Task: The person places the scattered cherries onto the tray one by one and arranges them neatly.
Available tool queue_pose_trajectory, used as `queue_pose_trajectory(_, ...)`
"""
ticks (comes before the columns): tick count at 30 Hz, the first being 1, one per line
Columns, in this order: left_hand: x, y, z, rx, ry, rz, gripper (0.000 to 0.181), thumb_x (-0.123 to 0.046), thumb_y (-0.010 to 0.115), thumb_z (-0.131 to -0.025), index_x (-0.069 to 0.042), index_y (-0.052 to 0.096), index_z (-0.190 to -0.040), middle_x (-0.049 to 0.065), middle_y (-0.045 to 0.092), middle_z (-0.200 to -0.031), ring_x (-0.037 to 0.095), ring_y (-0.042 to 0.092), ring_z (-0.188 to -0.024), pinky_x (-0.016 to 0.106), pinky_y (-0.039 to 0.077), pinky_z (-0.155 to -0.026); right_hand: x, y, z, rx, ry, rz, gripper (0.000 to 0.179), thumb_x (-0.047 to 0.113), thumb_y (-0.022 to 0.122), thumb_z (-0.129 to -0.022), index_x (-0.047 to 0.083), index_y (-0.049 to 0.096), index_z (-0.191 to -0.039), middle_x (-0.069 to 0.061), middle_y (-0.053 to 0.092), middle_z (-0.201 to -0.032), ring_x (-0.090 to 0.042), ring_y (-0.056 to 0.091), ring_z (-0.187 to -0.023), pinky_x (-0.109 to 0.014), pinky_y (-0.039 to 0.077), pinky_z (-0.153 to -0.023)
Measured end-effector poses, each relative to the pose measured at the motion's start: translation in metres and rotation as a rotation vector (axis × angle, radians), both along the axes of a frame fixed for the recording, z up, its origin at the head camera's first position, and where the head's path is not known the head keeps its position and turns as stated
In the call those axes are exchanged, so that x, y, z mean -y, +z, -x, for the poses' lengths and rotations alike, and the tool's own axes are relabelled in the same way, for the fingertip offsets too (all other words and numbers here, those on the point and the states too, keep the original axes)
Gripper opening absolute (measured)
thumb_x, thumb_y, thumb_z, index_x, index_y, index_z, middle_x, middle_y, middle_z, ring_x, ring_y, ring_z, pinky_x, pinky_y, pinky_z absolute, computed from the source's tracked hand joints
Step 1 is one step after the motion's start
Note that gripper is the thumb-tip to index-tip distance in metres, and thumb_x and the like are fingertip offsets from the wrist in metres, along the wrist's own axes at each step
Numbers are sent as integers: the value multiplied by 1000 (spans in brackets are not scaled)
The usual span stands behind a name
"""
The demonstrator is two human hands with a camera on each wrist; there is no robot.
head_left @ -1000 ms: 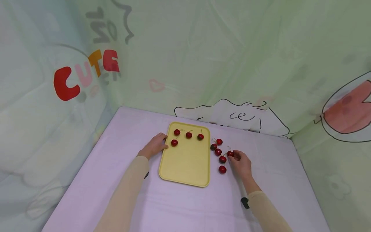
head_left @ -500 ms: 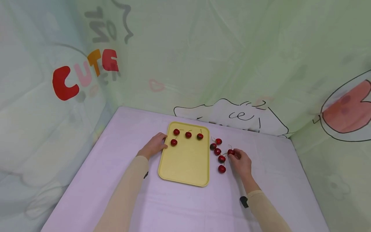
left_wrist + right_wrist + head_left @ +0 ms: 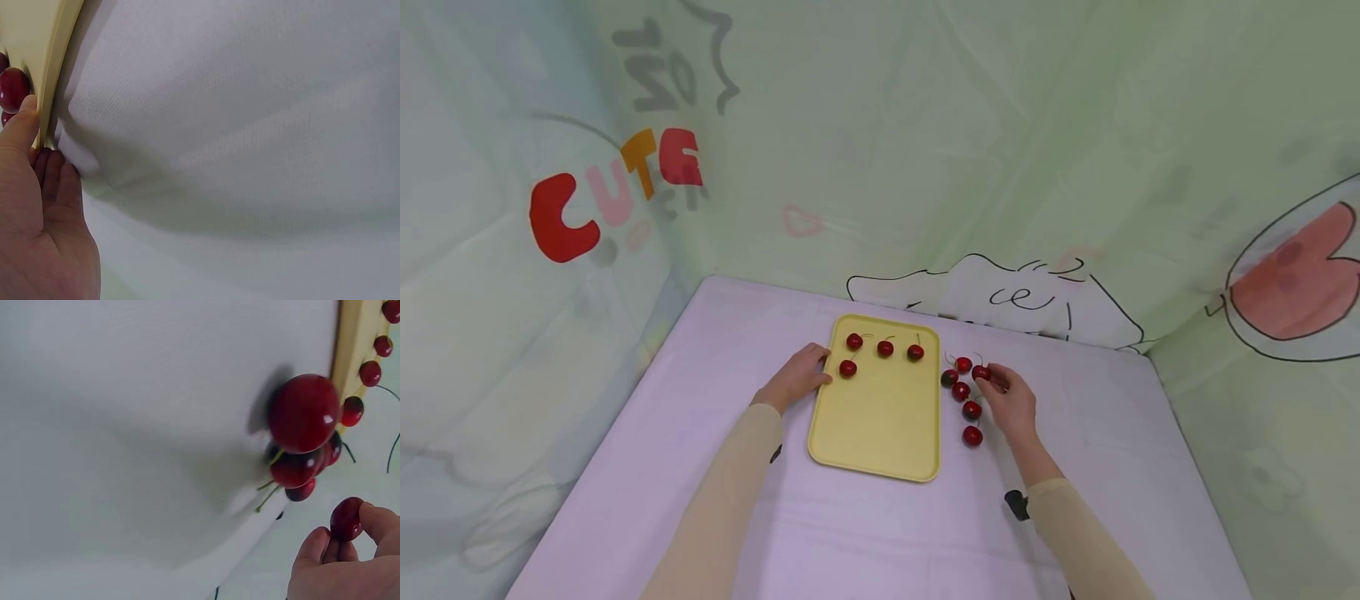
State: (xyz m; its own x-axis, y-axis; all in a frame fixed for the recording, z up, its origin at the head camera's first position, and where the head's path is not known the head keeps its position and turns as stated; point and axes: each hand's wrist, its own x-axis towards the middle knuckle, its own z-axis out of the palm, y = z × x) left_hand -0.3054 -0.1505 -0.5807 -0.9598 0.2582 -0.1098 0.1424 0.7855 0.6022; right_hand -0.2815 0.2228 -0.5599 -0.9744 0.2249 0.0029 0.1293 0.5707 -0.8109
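Observation:
A yellow rectangular tray (image 3: 880, 437) lies on the table, with several dark red stemmed cherries (image 3: 885, 348) near its far end. My left hand (image 3: 794, 379) grips the tray's left edge. In the left wrist view its thumb (image 3: 24, 122) is on the rim and the fingers are against the outer side. My right hand (image 3: 1011, 404) pinches one cherry (image 3: 981, 373) between thumb and fingers. The right wrist view shows this held cherry (image 3: 347, 519) apart from the others. Below and left of that hand, several loose cherries (image 3: 972, 410) lie beside the tray's right edge.
A pale lilac cloth (image 3: 865, 533) covers the table. Printed fabric walls (image 3: 1000, 167) stand behind it and at both sides. The tray's raised right rim (image 3: 939, 400) lies between the loose cherries and the tray's inside.
My right hand has moved left and away from me with the pinched cherry, nearer to the tray's right edge. The left hand keeps its hold on the tray.

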Motion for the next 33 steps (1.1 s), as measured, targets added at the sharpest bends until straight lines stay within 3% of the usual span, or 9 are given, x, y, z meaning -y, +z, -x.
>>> queue_pose_trajectory(7,0,-4,1,-8,-1,-5,52,-20,66,-95,0,47,-139,11,49,-138,24,46,-130,34,35,-113,22,12,6,-10,46,53,49,27,64,-96,7,52,-138,-16,57,-131,-28,55,-119,-37,51,-99)
queue_pose_trajectory(17,2,-2,1,-3,-15,-3,52,-21,65,-95,-1,47,-139,11,49,-137,24,47,-129,34,36,-113,57,17,15,40,106,124,47,25,67,-94,9,54,-137,-12,60,-127,-24,59,-113,-35,55,-91)
queue_pose_trajectory(24,3,1,0,-31,-32,-8,50,-19,66,-95,2,48,-137,13,51,-134,26,49,-127,37,38,-111,82,10,17,43,155,158,44,19,69,-93,4,56,-133,-15,60,-125,-26,58,-115,-37,53,-96)
queue_pose_trajectory(33,2,0,0,-32,-26,-9,50,-18,66,-94,2,48,-137,13,50,-135,26,48,-127,36,37,-112,111,-1,19,34,241,74,42,18,71,-91,4,60,-129,-15,64,-119,-26,62,-108,-38,54,-93)
